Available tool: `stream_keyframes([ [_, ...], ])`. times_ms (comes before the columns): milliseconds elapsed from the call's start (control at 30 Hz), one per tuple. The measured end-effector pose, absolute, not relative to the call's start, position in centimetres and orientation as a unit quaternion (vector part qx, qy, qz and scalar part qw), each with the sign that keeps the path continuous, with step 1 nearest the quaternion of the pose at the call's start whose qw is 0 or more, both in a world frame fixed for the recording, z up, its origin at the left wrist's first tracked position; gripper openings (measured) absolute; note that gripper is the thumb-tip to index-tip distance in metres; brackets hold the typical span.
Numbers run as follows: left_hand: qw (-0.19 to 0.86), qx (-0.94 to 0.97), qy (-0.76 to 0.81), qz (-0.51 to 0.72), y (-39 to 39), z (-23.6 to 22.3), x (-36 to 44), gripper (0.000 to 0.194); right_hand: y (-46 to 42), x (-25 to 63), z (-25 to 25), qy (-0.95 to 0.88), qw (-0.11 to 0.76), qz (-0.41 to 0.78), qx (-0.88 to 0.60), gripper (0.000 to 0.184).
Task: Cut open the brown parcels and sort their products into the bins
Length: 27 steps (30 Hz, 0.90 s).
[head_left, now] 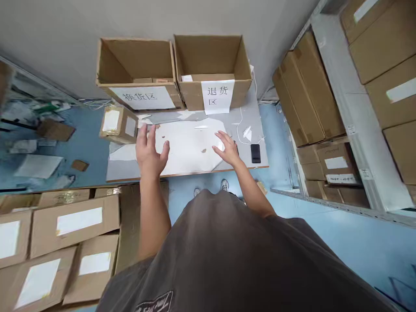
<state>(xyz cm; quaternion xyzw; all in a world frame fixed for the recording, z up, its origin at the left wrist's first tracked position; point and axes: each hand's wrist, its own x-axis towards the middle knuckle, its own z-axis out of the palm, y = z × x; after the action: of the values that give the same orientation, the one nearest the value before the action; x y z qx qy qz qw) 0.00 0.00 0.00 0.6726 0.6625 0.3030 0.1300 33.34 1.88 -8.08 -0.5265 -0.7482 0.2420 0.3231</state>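
At nine o'clock on the table (122, 170), a carton (121, 125) looks unopened; left hand (150, 154) and right hand (229, 151) have fingers apart.

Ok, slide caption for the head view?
Open left hand, near a taped box, and open right hand above a worktable.

I hold both bare forearms (153, 212) out ahead, well apart. My left hand (150, 155) points its fingers (151, 136) forward, thumb (165, 151) spread wide; my right hand (229, 151) angles inward, fingers loosely curved, thumb apart from them.
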Motion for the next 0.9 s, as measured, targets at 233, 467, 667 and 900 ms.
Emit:
stream_keyframes([
  [233, 0.124, 0.664, 0.656, 0.336, -0.6, 0.9, -3.5, 0.088, 2.9, 29.8, -6.2, -0.752, 0.313, 0.248, -0.525, 0.072],
  [467, 0.128, 0.645, 0.665, 0.355, -2.0, 0.3, -6.2, 0.09, 3.1, 27.6, -6.2, -0.758, 0.314, 0.233, -0.522, 0.073],
  [667, 0.076, 0.621, 0.707, 0.332, -4.5, -0.8, -8.1, 0.089, 4.3, 27.1, -6.6, -0.791, 0.297, 0.237, -0.479, 0.073],
  [900, -0.018, 0.517, 0.812, 0.27, -13.9, -3.4, -10.7, 0.074, 7.3, 20.4, -8.2, -0.84, 0.325, 0.27, -0.342, 0.067],
])
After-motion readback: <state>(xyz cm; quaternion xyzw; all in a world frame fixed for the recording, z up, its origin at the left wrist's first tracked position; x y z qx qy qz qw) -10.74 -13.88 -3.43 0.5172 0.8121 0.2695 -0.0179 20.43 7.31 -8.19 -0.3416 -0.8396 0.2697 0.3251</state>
